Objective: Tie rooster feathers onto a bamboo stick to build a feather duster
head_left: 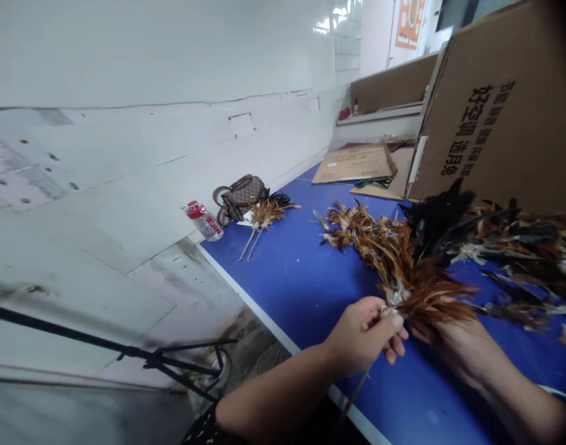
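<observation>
My left hand (pixel 364 337) is closed in a pinch on the base of a feather bundle (pixel 426 290), brown and black, with a thin stick (pixel 354 395) running down below the hand. My right hand (pixel 459 340) lies under the bundle's feathers, its fingers mostly hidden by them. Both hands are over the blue table (pixel 301 284) near its front edge. A long heap of loose brown and black feathers (pixel 375 235) stretches across the table behind the bundle.
A finished feather duster on sticks (pixel 262 219), a brown handbag (pixel 241 194) and a bottle with a red cap (pixel 204 220) lie at the table's far left. Cardboard boxes (pixel 500 105) and flat cardboard (pixel 354 162) stand at the back. A black tripod (pixel 172 358) is on the floor.
</observation>
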A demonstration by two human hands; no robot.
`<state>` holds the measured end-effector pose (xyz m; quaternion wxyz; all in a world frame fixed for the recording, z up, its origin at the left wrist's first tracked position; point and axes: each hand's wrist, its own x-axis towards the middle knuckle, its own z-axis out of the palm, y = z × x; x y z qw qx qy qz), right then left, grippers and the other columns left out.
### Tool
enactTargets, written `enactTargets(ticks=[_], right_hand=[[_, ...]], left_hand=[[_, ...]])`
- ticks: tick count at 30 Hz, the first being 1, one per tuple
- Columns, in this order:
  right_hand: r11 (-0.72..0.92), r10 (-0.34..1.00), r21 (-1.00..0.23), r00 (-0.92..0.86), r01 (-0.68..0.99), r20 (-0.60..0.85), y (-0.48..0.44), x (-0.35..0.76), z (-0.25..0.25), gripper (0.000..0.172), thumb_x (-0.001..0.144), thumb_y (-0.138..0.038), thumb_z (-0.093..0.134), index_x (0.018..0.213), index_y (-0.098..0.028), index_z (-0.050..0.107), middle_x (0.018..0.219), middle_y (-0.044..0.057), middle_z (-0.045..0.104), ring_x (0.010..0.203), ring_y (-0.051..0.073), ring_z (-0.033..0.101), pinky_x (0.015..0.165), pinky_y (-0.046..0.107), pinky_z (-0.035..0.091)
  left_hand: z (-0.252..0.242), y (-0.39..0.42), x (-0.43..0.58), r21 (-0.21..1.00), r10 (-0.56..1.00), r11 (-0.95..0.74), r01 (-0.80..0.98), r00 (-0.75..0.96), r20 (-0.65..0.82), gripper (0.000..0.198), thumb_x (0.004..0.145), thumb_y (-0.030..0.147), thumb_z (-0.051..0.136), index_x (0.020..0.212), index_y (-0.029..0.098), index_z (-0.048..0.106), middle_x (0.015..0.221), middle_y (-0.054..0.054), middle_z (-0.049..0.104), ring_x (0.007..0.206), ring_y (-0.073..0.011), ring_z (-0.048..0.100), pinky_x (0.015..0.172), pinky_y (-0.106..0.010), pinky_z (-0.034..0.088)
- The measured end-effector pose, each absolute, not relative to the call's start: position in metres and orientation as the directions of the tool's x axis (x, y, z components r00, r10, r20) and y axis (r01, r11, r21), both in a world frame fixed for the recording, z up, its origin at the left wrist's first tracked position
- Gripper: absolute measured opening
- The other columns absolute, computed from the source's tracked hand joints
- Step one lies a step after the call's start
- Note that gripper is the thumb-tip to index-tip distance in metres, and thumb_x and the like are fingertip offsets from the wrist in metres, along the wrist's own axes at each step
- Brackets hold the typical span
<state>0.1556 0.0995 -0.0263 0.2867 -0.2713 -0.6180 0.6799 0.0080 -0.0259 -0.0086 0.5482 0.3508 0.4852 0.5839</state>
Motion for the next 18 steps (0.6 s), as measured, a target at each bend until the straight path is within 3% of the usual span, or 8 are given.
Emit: enactTargets(ticks=[5, 8, 12, 16, 18], right_hand=[[-0.246, 0.693, -0.952, -0.72, -0.181, -0.043, 0.091, 0.15, -0.004, 0.05, 0.096, -0.063, 0.071, 0.069, -0.025, 0.054, 0.058, -0.004, 0.04, 0.053, 0.014, 0.034, 0.05, 0.03, 0.04], [-0.271, 0.699, -0.934, -0.715, -0.232, -0.025, 0.089, 0.15, 0.003, 0.045, 0.096, -0.063, 0.068, 0.074, -0.026, 0.059, 0.06, -0.002, 0.045, 0.054, 0.016, 0.039, 0.049, 0.032, 0.042], [-0.085, 0.683, -0.98, -0.727, -0.18, 0.074, 0.094, 0.157, -0.009, 0.037, 0.09, -0.059, 0.078, 0.082, -0.024, 0.068, 0.072, 0.001, 0.059, 0.059, 0.017, 0.046, 0.052, 0.032, 0.045], [0.125, 0.69, -0.991, -0.713, -0.048, 0.122, 0.096, 0.16, -0.018, 0.04, 0.08, -0.056, 0.091, 0.098, -0.025, 0.073, 0.092, 0.004, 0.072, 0.085, 0.025, 0.064, 0.082, 0.037, 0.059], [0.172, 0.707, -0.985, -0.697, 0.007, 0.118, 0.095, 0.159, -0.018, 0.039, 0.083, -0.058, 0.089, 0.097, -0.025, 0.073, 0.095, 0.005, 0.074, 0.091, 0.027, 0.067, 0.086, 0.038, 0.059]], left_hand=[[0.0, -0.026, 0.013, 0.962, 0.954, 0.078, -0.262, -0.261, -0.149, 0.048, 0.095, 0.064, 0.07, 0.084, 0.02, 0.052, 0.064, 0.006, 0.05, 0.048, -0.0045, 0.037, 0.048, -0.021, 0.031], [0.001, -0.026, 0.014, 0.966, 0.94, 0.074, -0.248, -0.306, -0.15, 0.048, 0.098, 0.062, 0.066, 0.079, 0.021, 0.051, 0.058, 0.008, 0.042, 0.046, -0.0047, 0.032, 0.047, -0.021, 0.025], [0.004, -0.027, 0.016, 0.981, 0.918, 0.055, -0.185, -0.377, -0.123, 0.05, 0.1, 0.064, 0.062, 0.076, 0.021, 0.053, 0.053, 0.008, 0.04, 0.046, -0.0064, 0.032, 0.047, -0.024, 0.024], [0.006, -0.03, 0.021, 0.997, 0.894, 0.012, -0.076, -0.445, -0.044, 0.045, 0.102, 0.057, 0.061, 0.079, 0.019, 0.057, 0.063, 0.005, 0.048, 0.052, -0.0063, 0.039, 0.051, -0.023, 0.029], [0.006, -0.031, 0.024, 0.998, 0.891, -0.011, -0.065, -0.454, -0.019, 0.039, 0.104, 0.052, 0.06, 0.085, 0.017, 0.061, 0.067, 0.004, 0.052, 0.054, -0.0061, 0.042, 0.053, -0.022, 0.032]])
